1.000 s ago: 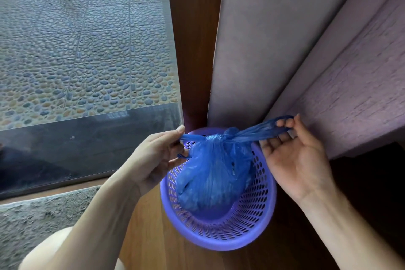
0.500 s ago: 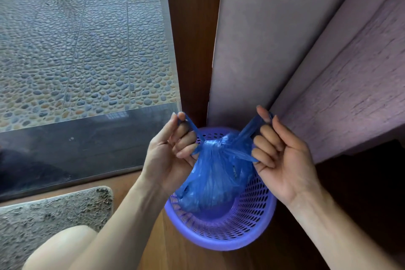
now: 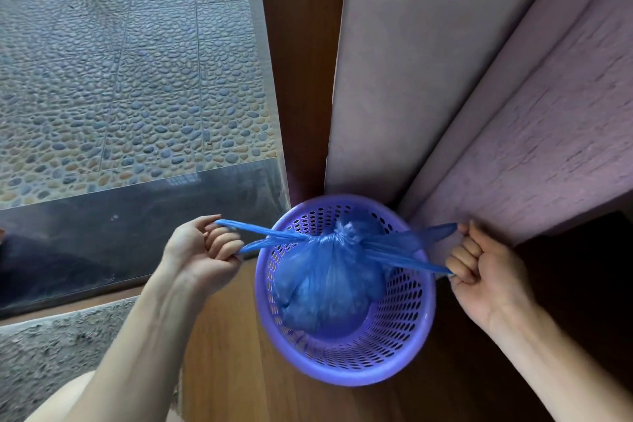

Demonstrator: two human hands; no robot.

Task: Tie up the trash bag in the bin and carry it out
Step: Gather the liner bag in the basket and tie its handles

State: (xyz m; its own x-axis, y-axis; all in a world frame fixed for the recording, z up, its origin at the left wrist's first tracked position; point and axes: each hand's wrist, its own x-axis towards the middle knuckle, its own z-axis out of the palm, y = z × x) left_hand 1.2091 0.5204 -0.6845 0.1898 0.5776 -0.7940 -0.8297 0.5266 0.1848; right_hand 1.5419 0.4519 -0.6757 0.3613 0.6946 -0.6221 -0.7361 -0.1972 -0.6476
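Over the bin (image 3: pixel 346 367), left hand (image 3: pixel 202 253) and right hand (image 3: pixel 486 271) grip the bag (image 3: pixel 329 281) handles taut.

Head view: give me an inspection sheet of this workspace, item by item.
Surface: wooden floor, bare where visible.
Job's things: blue trash bag sits inside the purple perforated bin; a knot is gathered at its top, handle loops stretched out to both sides.
Clutter: nothing seen.
Hands: left hand closed on the left loop; right hand closed on the right loop, both outside the bin's rim.
Cables: nothing seen.
Surroundings: grey rug at lower left; glass pane with pebble paving beyond; purple curtain behind the bin.
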